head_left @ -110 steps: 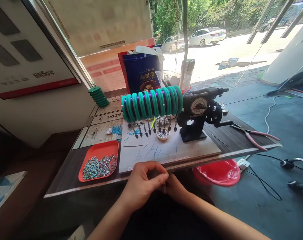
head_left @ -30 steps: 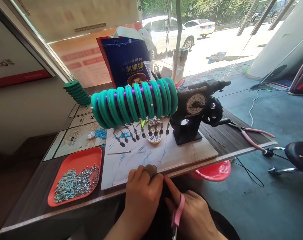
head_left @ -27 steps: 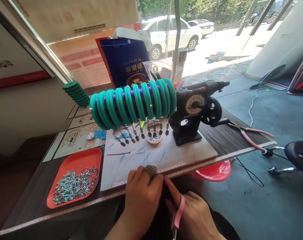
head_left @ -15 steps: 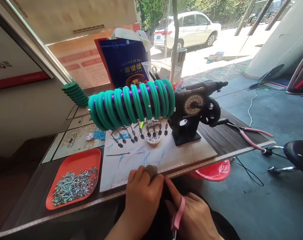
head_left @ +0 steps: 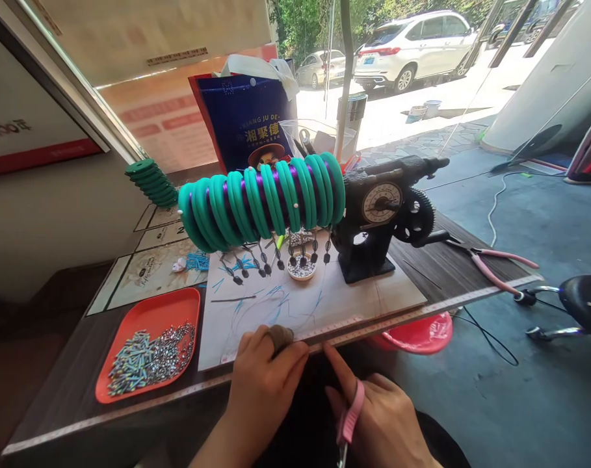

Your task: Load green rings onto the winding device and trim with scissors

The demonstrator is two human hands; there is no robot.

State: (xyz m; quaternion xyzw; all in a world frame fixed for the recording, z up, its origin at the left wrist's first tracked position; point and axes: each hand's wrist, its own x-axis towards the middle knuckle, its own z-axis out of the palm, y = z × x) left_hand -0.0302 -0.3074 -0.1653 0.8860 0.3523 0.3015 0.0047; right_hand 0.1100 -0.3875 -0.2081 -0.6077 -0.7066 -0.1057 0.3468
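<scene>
My left hand (head_left: 268, 374) is closed in a pinch at the table's front edge, with a brownish finger cover (head_left: 280, 336) on one finger. What it pinches, if anything, is too small to make out. Just right of it, my right hand (head_left: 385, 416) holds pink-handled scissors (head_left: 352, 416), blades pointing down toward me and mostly out of view. Its index finger reaches toward the left hand. Beyond both hands, a row of green spools (head_left: 261, 201) wound with purple thread is mounted on a black hand-cranked winder (head_left: 368, 240). Small dark wire threaders (head_left: 264, 265) dangle beneath the spools.
An orange tray (head_left: 166, 302) of small metal and bluish pieces lies left. A small bowl (head_left: 302, 268) of beads sits on the white board (head_left: 334, 302). Pink-handled pliers (head_left: 490, 266) rest at the right, above a red basin (head_left: 422, 335). More green spools (head_left: 151, 182) stand behind.
My left hand has shifted left and slightly down, widening the gap to the right hand's index finger. The right hand still holds the scissors. The whole view has shifted slightly.
</scene>
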